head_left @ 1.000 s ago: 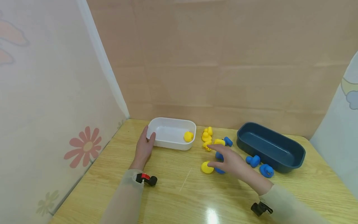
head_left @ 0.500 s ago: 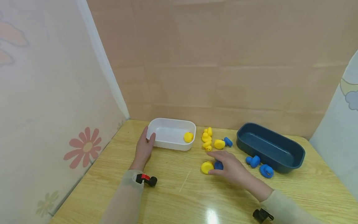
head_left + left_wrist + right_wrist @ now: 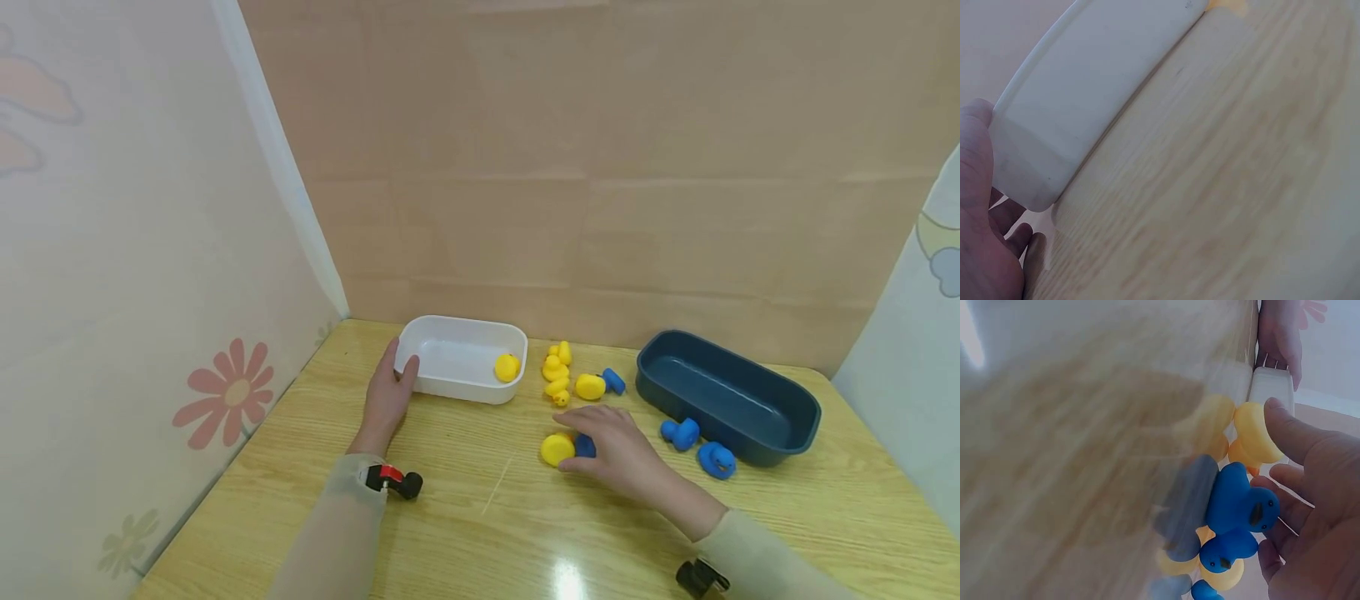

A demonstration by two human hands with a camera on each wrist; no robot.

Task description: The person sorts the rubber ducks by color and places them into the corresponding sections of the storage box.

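In the head view my left hand (image 3: 387,404) holds the left end of a white plastic tray (image 3: 459,389), with the thumb on its near side. A yellow rubber duck (image 3: 506,367) lies inside the tray. My right hand (image 3: 618,446) hovers low over the table, thumb and fingers apart. Just at its fingertips are a yellow duck (image 3: 557,450) and a blue duck (image 3: 585,446), partly covered by the hand. From the right wrist, the thumb overlaps the yellow duck (image 3: 1255,432); fingers curve behind the blue duck (image 3: 1235,500). No firm grip shows.
Several yellow ducks (image 3: 556,369) lie right of the white tray, with a blue one (image 3: 613,382) beside them. A dark blue tray (image 3: 727,402) stands at the right, two blue ducks (image 3: 717,460) before it. A brown paper wall (image 3: 585,167) rises behind the table.
My right hand has come lower and slightly closer to the yellow and blue ducks at its fingertips. My left hand and the white tray stay put.
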